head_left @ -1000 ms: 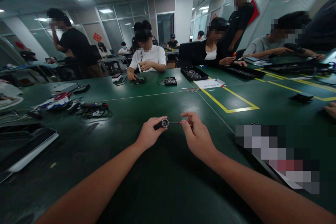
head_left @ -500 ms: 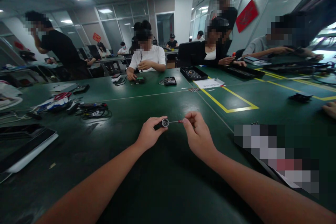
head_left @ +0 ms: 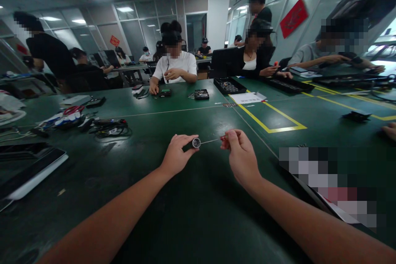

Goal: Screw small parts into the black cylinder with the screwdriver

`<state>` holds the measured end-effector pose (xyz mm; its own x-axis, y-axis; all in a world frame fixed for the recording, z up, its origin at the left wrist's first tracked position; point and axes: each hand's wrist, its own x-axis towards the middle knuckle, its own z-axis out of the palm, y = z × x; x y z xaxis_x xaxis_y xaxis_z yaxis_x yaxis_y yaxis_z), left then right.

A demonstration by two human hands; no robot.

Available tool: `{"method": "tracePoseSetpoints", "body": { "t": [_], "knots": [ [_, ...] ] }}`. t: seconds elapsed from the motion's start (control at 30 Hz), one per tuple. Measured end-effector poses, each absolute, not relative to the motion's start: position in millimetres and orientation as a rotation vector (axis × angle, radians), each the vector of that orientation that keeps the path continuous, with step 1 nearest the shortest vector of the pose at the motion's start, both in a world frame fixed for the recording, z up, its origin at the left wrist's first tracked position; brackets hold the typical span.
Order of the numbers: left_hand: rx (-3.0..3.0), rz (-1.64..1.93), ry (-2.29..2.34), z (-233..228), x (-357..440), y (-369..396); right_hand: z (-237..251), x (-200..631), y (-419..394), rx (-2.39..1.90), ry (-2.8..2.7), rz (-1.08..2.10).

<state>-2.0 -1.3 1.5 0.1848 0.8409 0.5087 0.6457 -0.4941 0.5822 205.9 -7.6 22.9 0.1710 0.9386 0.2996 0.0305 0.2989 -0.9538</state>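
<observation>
Both hands are up over the green bench (head_left: 192,214), dead centre of the view. The left hand (head_left: 176,156) is grasping a small dark cylinder (head_left: 194,143), fingers wrapped round its body with the silvery round end face turned toward the right hand. The right hand (head_left: 241,156) is pinched shut on a red-handled screwdriver (head_left: 225,139), with the thin shaft running at 9 o'clock from the handle straight to the cylinder's end face. The tip meets that face; exactly how it seats is too small to tell. Cylinder and screwdriver sit between the two hands, held just above the bench, not resting on it.

Around them: at 10 o'clock from the left hand, a tangle of black cables (head_left: 109,128), and further along that line a bundle with red scissors (head_left: 72,110). Out at 9 o'clock, near the bench edge, a flat dark device (head_left: 29,169) with a white rim. At 2 o'clock from the right hand, yellow tape (head_left: 272,117) marks a box on the bench, with a white paper (head_left: 247,98) and a black tray (head_left: 229,86) beyond it. At 12 o'clock, across the bench, a person in a white shirt (head_left: 179,66) has both hands busy over a small green part. More people sit along the right side.
</observation>
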Motion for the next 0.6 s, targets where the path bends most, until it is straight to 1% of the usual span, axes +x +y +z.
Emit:
{"method": "tracePoseSetpoints", "body": {
  "t": [0.2, 0.47, 0.6],
  "knots": [
    [2.228, 1.212, 1.413, -2.4, -2.2, -1.5, 27.8, 203.0, -15.3, -1.061, -1.360, 0.760],
    [2.208, 1.176, 1.430, -1.0, -0.4, -1.6, 27.3, 206.3, -19.0, -1.028, -1.581, 0.741],
    [2.209, 1.163, 1.436, -1.6, 0.9, -1.6, 30.5, 207.4, -21.2, -1.107, -1.579, 0.688]
  ]
}}
